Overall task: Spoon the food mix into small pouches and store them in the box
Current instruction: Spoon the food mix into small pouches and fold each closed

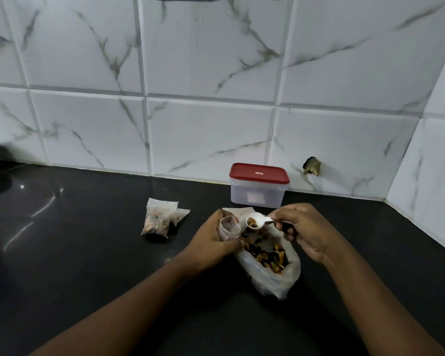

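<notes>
Now the fingers (278,216) of the right hand (303,229) pinch the handle of a white spoon (254,221). Its bowl carries a little mix and sits just beside the mouth of a clear pouch (229,227). The left hand (213,237) curls round that pouch, thumb on the near side, and holds its mouth open toward the spoon.

Under both hands lies an open bag (270,263), slumped on the bench (88,253). The mix (267,253) inside it shows as dark and orange-brown bits. Just left of the hands, apart from them, lie two filled pouches (157,222), one overlapping the other.

Beyond the hands stands the box (258,194), translucent, with its red lid (258,172) on, set against the far wall (216,73). A side wall (427,176) closes the bench on the right, near the right hand. The widest stretch of bench runs left and near, round the forearms.
</notes>
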A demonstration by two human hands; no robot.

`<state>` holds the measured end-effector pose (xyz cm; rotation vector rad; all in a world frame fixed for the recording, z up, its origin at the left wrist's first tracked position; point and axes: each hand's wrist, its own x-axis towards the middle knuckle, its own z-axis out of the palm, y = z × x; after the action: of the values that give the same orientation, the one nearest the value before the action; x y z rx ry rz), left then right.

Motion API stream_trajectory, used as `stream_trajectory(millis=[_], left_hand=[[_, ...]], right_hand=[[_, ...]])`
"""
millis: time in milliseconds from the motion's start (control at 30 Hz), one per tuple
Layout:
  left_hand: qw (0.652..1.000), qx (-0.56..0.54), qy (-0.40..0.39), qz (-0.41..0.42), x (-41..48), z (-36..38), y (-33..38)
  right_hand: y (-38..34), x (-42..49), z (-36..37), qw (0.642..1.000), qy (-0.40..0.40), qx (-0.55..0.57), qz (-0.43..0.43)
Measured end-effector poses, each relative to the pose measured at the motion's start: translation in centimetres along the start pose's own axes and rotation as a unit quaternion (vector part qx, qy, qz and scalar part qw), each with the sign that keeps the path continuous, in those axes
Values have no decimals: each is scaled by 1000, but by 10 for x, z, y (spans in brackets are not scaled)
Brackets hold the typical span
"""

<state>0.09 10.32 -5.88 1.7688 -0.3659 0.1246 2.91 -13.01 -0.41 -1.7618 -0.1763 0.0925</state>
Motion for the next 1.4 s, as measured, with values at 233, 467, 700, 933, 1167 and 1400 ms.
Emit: stream_trajectory(millis=[233, 467, 700, 933, 1167, 1400], left_hand=[[1000, -2, 10, 6, 1, 2, -2], [1000, -4, 0, 2, 1, 1, -1], [1000, 4, -1, 3, 0, 1, 1], [1000, 2, 4, 1, -1, 2, 1], [1000, 1, 1, 0, -1, 2, 1], [1000, -5, -1, -4, -1, 2, 2]], right_hand=[[-5, -14, 26, 958, -106, -215, -156], [-10, -11, 9, 967, -7, -171, -189], [6, 1, 0, 883, 18, -455, -115], [1, -1, 3, 898, 7, -432, -86], [-1, -3, 6, 906, -24, -418, -66], [-2, -3, -1, 909, -20, -414, -48]])
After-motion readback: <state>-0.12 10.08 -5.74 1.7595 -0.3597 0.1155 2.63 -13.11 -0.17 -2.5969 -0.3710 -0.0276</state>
